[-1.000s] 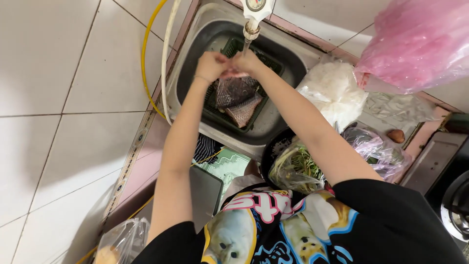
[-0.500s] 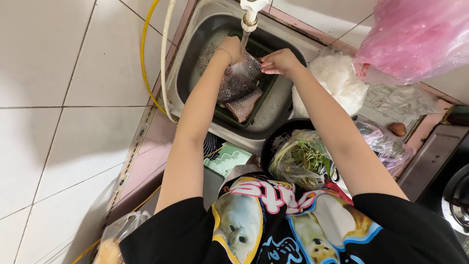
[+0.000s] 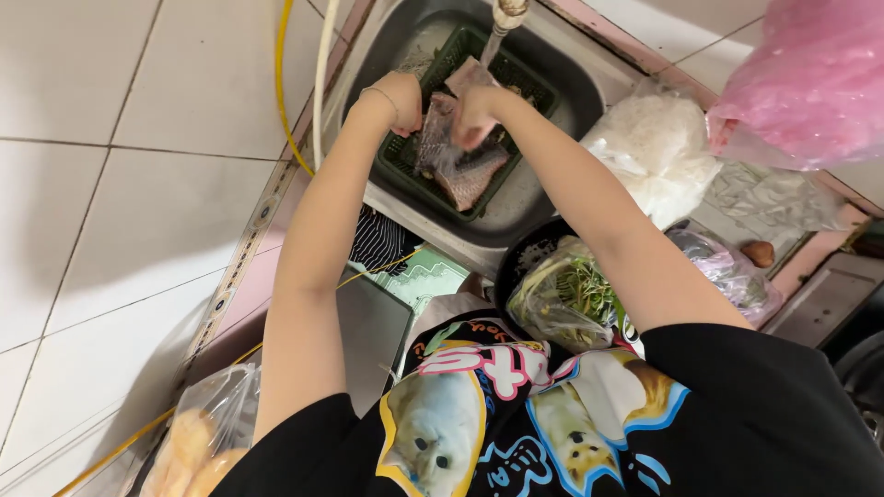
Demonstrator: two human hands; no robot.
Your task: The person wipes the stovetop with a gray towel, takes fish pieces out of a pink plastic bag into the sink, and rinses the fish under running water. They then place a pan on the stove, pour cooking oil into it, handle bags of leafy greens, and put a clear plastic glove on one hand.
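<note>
Both my hands hold a grey piece of raw fish (image 3: pixel 440 136) over a green plastic basket (image 3: pixel 398 158) that sits in a steel sink (image 3: pixel 543 198). My left hand (image 3: pixel 402 99) grips the fish's left side. My right hand (image 3: pixel 477 112) presses on its upper right part. A faucet (image 3: pixel 505 17) hangs just above the fish, and a thin stream of water runs onto it. Another cut of fish (image 3: pixel 474 175) lies in the basket below.
A clear bag of white noodles (image 3: pixel 656 147) lies right of the sink. A bag of green herbs (image 3: pixel 564 296) rests in a dark bowl near my chest. A pink bag (image 3: pixel 810 78) hangs at top right. Yellow and white hoses (image 3: pixel 308 83) run along the sink's left edge.
My hands came down from the faucet to the fish, took hold of it and brought it under the running water. The camera moved closer to the sink.
</note>
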